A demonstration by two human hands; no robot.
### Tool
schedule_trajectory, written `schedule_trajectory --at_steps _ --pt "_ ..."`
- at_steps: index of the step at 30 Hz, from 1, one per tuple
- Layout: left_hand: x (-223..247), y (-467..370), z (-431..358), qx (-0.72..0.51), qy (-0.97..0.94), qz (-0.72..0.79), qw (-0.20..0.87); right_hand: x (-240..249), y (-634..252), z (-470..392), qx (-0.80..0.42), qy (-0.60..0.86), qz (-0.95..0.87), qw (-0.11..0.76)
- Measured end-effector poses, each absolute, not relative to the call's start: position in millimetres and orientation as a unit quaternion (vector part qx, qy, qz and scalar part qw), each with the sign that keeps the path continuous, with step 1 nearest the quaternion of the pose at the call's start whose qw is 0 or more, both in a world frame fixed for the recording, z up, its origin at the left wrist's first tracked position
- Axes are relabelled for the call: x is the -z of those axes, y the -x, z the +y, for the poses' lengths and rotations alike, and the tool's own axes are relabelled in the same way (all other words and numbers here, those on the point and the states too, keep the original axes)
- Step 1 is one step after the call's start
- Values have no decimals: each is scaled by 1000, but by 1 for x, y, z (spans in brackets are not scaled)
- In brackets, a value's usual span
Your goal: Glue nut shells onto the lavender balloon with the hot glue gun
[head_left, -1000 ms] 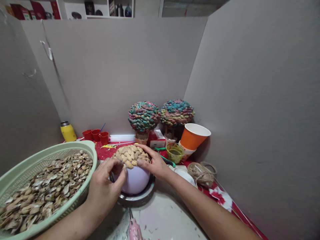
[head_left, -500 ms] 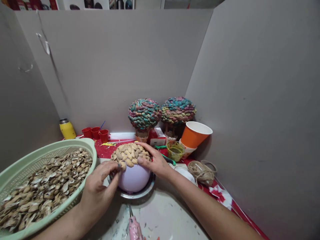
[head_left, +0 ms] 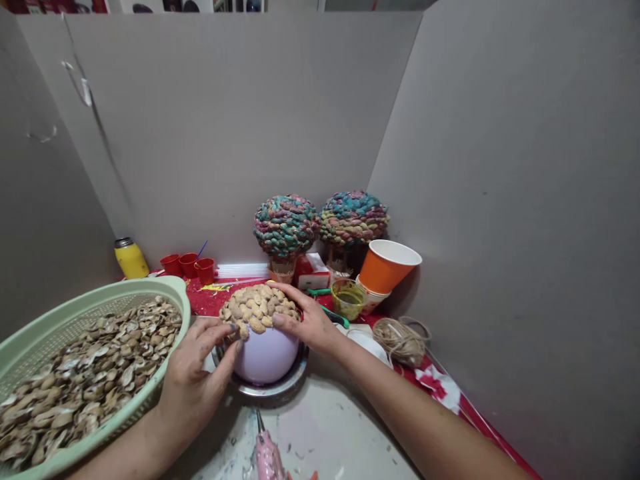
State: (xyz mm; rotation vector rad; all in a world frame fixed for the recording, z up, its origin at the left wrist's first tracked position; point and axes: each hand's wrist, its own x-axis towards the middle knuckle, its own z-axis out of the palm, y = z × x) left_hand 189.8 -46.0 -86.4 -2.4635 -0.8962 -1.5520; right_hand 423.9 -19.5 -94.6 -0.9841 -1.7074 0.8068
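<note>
A smooth lavender ball [head_left: 267, 357], its upper half covered with peanut shells [head_left: 259, 308], rests in a shallow metal bowl [head_left: 270, 391]. My right hand [head_left: 313, 325] steadies it from the right, fingers over the shelled top and thumb on the lower shell edge. At the left of that edge, the thumb and index finger of my left hand [head_left: 197, 367] close around a peanut shell [head_left: 243, 331] against the ball. In front of the bowl lies a pink glue gun [head_left: 268, 455], its metal nozzle pointing toward the ball.
Loose peanut shells fill a green basket [head_left: 186, 300] on the left. Behind stand red cups [head_left: 205, 272], a yellow bottle [head_left: 131, 259] and two colourful shell-covered trees [head_left: 286, 227]. Orange paper cups [head_left: 387, 270], a cup of yellowish liquid [head_left: 348, 300] and twine [head_left: 403, 341] are at right.
The view has shifted slightly, moving everything a little left in the picture. My left thumb and index finger have parted slightly beside the shell. My right hand keeps its place on the ball.
</note>
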Motion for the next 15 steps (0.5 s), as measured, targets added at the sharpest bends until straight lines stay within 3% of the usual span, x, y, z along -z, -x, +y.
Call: schedule_trajectory --at_steps 5,15 --pt "87 -191 -48 510 812 -283 17 94 -424 -21 -330 402 -701 488" --pt "93 -190 -45 509 810 -283 64 91 -423 -21 -326 391 -704 495"
